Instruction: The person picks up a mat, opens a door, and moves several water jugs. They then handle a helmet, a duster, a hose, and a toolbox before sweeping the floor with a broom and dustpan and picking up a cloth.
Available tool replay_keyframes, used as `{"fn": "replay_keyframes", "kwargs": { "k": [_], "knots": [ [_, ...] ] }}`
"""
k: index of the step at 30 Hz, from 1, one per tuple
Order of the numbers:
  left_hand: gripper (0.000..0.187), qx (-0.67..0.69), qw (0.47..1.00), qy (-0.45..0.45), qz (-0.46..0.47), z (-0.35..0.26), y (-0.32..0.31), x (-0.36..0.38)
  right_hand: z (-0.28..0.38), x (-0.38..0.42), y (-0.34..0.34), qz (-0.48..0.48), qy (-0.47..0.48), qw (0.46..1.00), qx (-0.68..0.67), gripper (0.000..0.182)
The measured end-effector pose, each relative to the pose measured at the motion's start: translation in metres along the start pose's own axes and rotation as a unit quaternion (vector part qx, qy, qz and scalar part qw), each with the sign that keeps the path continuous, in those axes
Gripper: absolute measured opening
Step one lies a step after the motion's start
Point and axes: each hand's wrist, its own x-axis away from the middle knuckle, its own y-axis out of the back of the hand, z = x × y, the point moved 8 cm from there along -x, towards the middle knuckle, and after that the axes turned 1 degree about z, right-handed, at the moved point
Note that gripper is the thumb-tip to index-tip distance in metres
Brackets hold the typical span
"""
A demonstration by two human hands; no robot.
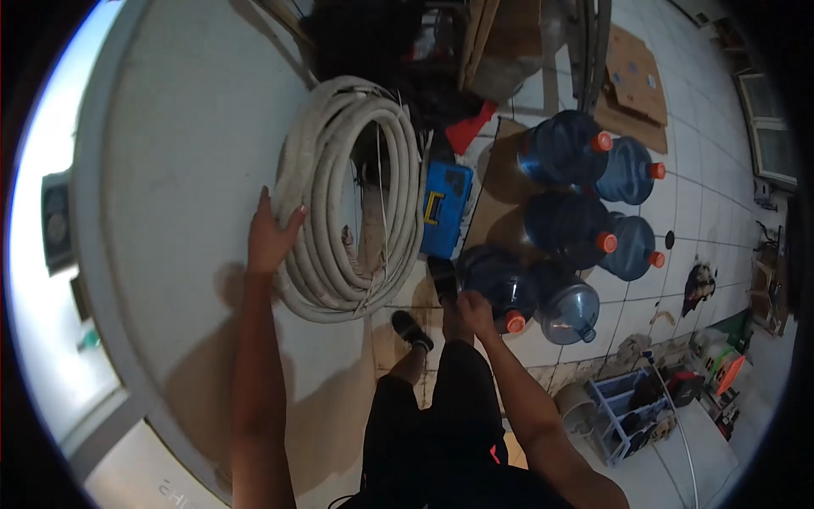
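A thick coil of off-white hose or conduit (318, 204) stands against the pale panel at the left, with ties and loose strands on it. My left hand (275, 237) is at its left side, fingers spread and thumb against the outer loops. My right hand (476, 312) is low in front of me, above my leg and beside a large blue water bottle (500, 284). Its fingers look curled in, and anything inside them is hidden. A blue toolbox (447, 208) with a yellow latch lies just right of the coil.
Several big water bottles (568, 229) with orange caps stand on cardboard and tile. Flattened cardboard (636, 81) lies behind them. A blue-grey crate (615, 416) of tools and a pale bucket (577, 407) are at the lower right. A dark stain (699, 288) marks the floor.
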Motion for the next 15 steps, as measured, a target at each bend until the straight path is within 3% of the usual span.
{"fn": "replay_keyframes", "kwargs": {
  "k": [1, 4, 7, 9, 10, 12, 15],
  "knots": [
    [0.085, -0.023, 0.998, 0.054, 0.035, -0.003, -0.001, -0.007, -0.003, -0.011, -0.011, 0.007, -0.017, 1.000, -0.021, 0.029],
    [0.088, 0.158, 0.981, -0.011, 0.116, -0.010, -0.010, -0.019, -0.016, -0.031, -0.037, 0.019, -0.048, 0.995, -0.090, 0.029],
    [0.093, 0.181, 0.969, 0.060, 0.159, -0.036, -0.014, 0.002, -0.034, -0.043, -0.065, 0.025, -0.049, 0.989, -0.141, 0.024],
    [0.097, 0.192, 0.954, 0.055, 0.225, -0.025, -0.047, 0.019, -0.015, -0.050, -0.060, 0.020, -0.039, 0.992, -0.121, 0.021],
    [0.100, 0.199, 0.945, 0.050, 0.255, -0.025, -0.061, 0.025, -0.005, -0.052, -0.057, 0.018, -0.066, 0.979, -0.190, 0.021],
    [0.101, 0.242, 0.933, 0.057, 0.259, -0.043, -0.072, 0.032, 0.016, -0.053, -0.049, 0.011, -0.117, 0.939, -0.322, 0.021],
    [0.099, 0.237, 0.927, 0.080, 0.280, -0.050, -0.073, 0.042, 0.034, -0.048, -0.024, -0.010, -0.146, 0.926, -0.349, 0.020]
  ]
}}
